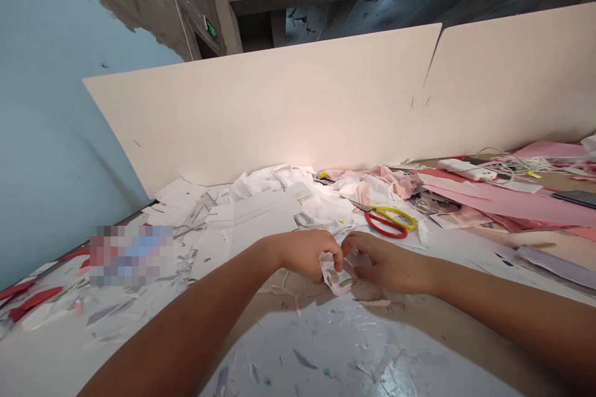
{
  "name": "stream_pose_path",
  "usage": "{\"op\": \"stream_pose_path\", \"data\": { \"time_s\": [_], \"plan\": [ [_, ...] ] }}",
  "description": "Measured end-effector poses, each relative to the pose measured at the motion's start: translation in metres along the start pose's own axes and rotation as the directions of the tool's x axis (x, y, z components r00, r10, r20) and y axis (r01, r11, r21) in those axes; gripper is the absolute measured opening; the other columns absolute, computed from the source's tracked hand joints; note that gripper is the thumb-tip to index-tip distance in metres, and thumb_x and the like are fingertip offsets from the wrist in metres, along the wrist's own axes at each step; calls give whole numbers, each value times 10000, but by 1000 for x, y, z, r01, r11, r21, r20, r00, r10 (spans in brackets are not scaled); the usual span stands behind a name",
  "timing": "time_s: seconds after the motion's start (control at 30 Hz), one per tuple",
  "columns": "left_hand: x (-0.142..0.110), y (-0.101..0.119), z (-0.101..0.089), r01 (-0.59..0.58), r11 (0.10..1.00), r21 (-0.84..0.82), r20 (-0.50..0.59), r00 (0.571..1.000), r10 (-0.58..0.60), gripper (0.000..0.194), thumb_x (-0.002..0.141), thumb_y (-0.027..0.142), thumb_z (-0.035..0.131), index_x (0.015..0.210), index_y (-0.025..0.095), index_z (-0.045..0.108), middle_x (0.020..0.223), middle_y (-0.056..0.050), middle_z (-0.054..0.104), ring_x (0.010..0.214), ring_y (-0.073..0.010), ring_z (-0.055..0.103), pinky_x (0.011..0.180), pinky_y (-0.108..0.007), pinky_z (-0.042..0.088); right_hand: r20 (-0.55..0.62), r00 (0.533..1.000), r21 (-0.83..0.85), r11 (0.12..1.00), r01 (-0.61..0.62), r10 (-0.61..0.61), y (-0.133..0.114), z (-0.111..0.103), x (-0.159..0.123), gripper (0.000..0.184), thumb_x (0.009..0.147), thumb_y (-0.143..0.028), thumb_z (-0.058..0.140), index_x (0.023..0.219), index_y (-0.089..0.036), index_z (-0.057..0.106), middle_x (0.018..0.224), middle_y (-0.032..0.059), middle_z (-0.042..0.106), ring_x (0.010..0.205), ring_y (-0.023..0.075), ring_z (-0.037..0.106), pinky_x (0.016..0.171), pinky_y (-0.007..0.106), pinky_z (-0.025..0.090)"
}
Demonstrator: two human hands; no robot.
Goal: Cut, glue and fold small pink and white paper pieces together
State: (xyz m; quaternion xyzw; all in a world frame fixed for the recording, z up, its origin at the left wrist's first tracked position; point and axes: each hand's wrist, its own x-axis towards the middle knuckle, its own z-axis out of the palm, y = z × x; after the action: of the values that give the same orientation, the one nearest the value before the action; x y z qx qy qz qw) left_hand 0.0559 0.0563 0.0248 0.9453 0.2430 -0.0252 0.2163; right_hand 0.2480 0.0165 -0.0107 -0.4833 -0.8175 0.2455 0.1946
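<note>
Just above the tabletop, my left hand (308, 250) has its fingers curled closed on a small white paper piece (338, 279) with a green mark on it. My right hand (382, 262) meets it from the other side, its bent fingers at the paper's right edge. The two hands' fingertips nearly touch over the piece, and part of it is hidden by them. Behind my right hand lies a pair of scissors (387, 222) with one red and one yellow handle loop.
White paper sheets (261, 216) and crumpled scraps cover the table behind and left of my hands. Pink paper (507, 200), a white power strip (467, 169) and a dark phone-like object (575, 198) lie at the right. A white partition (279, 111) borders the far edge.
</note>
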Motion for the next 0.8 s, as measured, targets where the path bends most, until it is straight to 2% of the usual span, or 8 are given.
{"op": "stream_pose_path", "data": {
  "time_s": [0.07, 0.2, 0.3, 0.4, 0.53, 0.67, 0.8],
  "plan": [
    [-1, -1, -1, -8, 999, 33, 0, 1000, 8, 224, 582, 124, 602, 776, 232, 628, 963, -27, 577, 909, -211, 535, 750, -289, 420, 72, 994, -40, 996, 84, -81, -2, -1, -3, 393, 619, -167, 548, 1006, -225, 593, 1059, 69, 555, 1021, 251, 501, 810, 338, 427],
    [-5, -4, -4, 42, 996, 82, -29, 999, -40, 242, 582, 57, 543, 737, 226, 622, 927, -25, 580, 843, -192, 541, 739, -283, 417, 157, 976, -66, 984, 164, -152, -3, -1, -5, 522, 613, -194, 597, 1131, -241, 549, 1164, 80, 504, 1147, 278, 403, 910, 388, 363],
    [-12, -8, 0, 68, 989, 133, -62, 996, -60, 268, 595, 40, 497, 751, 229, 605, 926, -22, 572, 808, -179, 538, 717, -277, 411, 151, 977, -91, 982, 167, -152, -3, 2, -5, 466, 649, -253, 607, 1112, -234, 555, 1151, 86, 510, 1125, 284, 407, 911, 407, 348],
    [-26, -10, 9, 108, 982, 154, -94, 991, -95, 334, 619, 39, 457, 854, 243, 578, 927, -16, 571, 801, -172, 533, 692, -270, 411, 129, 978, -117, 977, 177, -162, -5, 5, -6, 364, 678, -295, 602, 1035, -230, 577, 1140, 77, 515, 1098, 272, 417, 900, 394, 352],
    [-50, -7, 20, 174, 971, 161, -194, 971, -142, 404, 656, 25, 401, 972, 225, 550, 1033, -35, 559, 901, -178, 518, 746, -275, 422, 127, 978, -156, 970, 187, -168, -7, 4, -7, 351, 694, -319, 599, 1032, -226, 575, 1144, 86, 510, 1085, 270, 424, 894, 403, 356],
    [-61, -2, 28, 134, 975, 174, -263, 961, -85, 406, 727, 55, 376, 1063, 201, 553, 1142, -59, 539, 1022, -183, 484, 891, -297, 381, 103, 978, -188, 962, 200, -183, -10, 2, -9, 413, 691, -357, 611, 1081, -224, 575, 1172, 104, 502, 1100, 286, 420, 916, 428, 335],
    [-58, -2, 37, 71, 981, 180, -278, 960, -18, 328, 765, 87, 366, 953, 200, 610, 1101, -50, 579, 1019, -189, 485, 910, -310, 368, 117, 954, -191, 937, 293, -274, -15, 4, -10, 305, 713, -288, 595, 1005, -205, 619, 1107, 90, 566, 1043, 254, 477, 910, 384, 350]
  ]
}}
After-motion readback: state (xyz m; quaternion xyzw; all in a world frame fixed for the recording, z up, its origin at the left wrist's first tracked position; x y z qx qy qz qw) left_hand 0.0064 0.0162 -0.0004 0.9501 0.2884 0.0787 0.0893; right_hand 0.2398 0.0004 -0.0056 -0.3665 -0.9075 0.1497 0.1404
